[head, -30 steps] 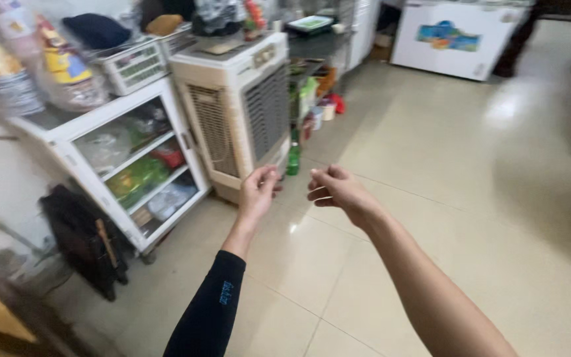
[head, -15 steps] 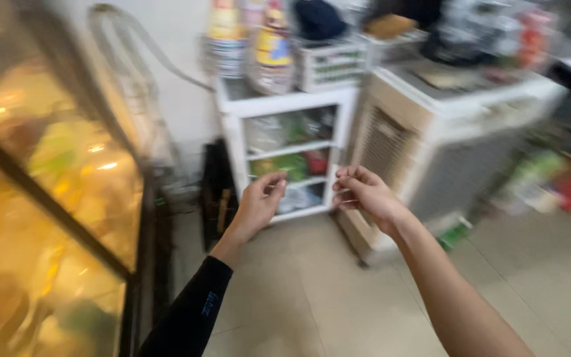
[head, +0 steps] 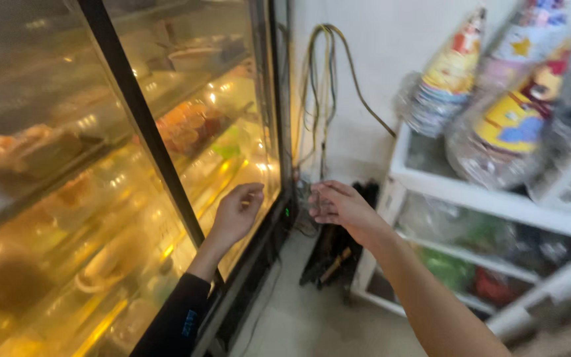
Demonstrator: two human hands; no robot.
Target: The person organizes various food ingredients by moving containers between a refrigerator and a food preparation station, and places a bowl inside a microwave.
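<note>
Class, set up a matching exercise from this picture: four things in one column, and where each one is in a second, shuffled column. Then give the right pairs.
Things
1. left hand
2. right hand
3. party hats
4. cables

Places
A. on top of the white shelf
B. hanging down the wall
C. in front of the glass display case
D. between the case and the shelf

Pairs: 1-C, 2-D, 3-A, 4-B
</note>
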